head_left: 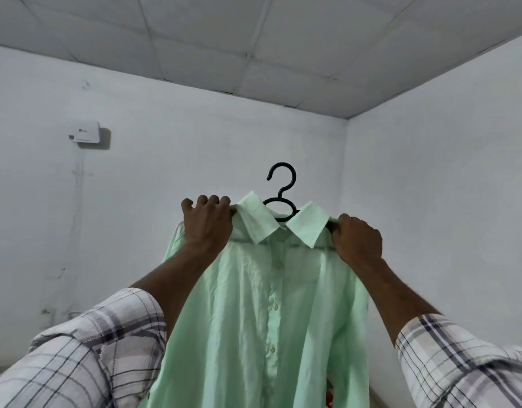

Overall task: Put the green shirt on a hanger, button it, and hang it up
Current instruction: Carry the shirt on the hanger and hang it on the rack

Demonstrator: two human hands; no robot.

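The pale green shirt (pixel 254 319) hangs in front of me on a black hanger (pixel 282 184), whose hook sticks up above the collar. The placket looks buttoned down the front, with several white buttons showing. My left hand (pixel 208 222) grips the left shoulder of the shirt and the hanger arm under it. On the other side, my right hand (pixel 357 237) is closed on the right shoulder the same way. Both arms are raised, holding the shirt up in the air against the white wall. The hook touches nothing.
White walls meet in a corner (pixel 345 172) behind the shirt, under a tiled ceiling. A small white box (pixel 87 132) is mounted high on the left wall with a cable running down. No rail or hook is in view.
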